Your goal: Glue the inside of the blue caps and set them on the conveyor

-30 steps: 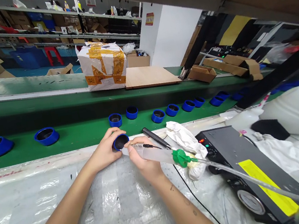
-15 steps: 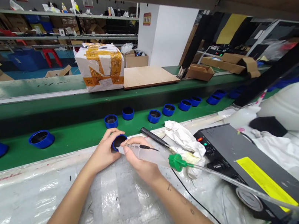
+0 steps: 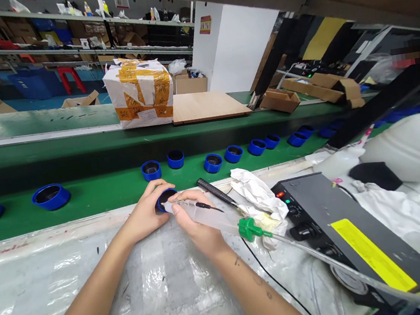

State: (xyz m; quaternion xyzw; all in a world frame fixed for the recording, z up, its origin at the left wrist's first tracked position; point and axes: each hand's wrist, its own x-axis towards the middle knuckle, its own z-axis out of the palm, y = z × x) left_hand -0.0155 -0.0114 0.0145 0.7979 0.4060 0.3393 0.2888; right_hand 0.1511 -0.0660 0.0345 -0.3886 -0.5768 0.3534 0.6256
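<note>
My left hand (image 3: 145, 212) is shut around a blue round cap (image 3: 167, 199), with its dark opening mostly hidden by my fingers. My right hand (image 3: 196, 224) holds a translucent dispensing syringe (image 3: 211, 219), its tip against the cap's rim. A green fitting (image 3: 248, 229) joins the syringe's back end to a clear tube (image 3: 329, 266). A thin black probe (image 3: 206, 206) lies along the barrel, and its exact contact is unclear. Just beyond my right hand lies a black-handled tool (image 3: 215, 192).
Crumpled white tissue (image 3: 257, 195) and a black controller box (image 3: 342, 227) with a yellow label sit to the right on a plastic sheet (image 3: 56, 291). Several blue rings (image 3: 213, 163) stand on a green conveyor belt (image 3: 93, 196) ahead, below a taped parcel (image 3: 139, 91).
The whole view has drifted slightly up and left. The blue cap has tilted, showing less of its opening, and the syringe tip sits closer against its rim.
</note>
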